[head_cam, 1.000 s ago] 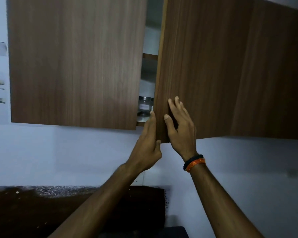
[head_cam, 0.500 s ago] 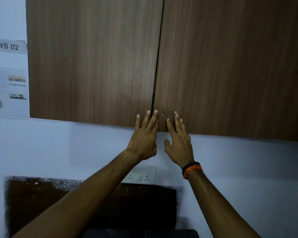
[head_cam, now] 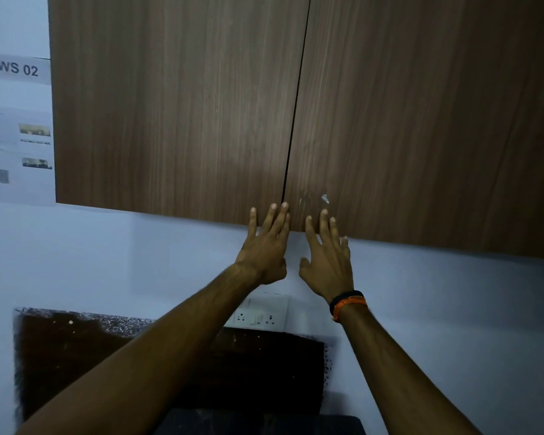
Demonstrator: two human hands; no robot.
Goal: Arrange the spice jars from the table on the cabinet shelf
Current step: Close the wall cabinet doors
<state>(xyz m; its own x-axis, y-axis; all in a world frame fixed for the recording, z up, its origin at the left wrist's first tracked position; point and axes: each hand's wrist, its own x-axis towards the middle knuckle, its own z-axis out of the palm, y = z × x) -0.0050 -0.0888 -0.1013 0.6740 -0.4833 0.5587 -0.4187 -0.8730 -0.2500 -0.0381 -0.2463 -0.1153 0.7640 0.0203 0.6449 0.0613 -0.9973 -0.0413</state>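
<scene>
Wood-grain cabinet doors [head_cam: 296, 105], stiff, smooth and handle-less, look best gripped under the bottom edge by the centre seam, where the left hand [head_cam: 264, 249] and right hand [head_cam: 327, 262] lie flat, fingers spread, grasping nothing; no spice jars show.

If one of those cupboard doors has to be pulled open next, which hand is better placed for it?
Probably either. The left hand has fingertips on the left door beside the centre gap; the right hand lies on the right door. Both are open and empty, so each suits its own door.
</scene>
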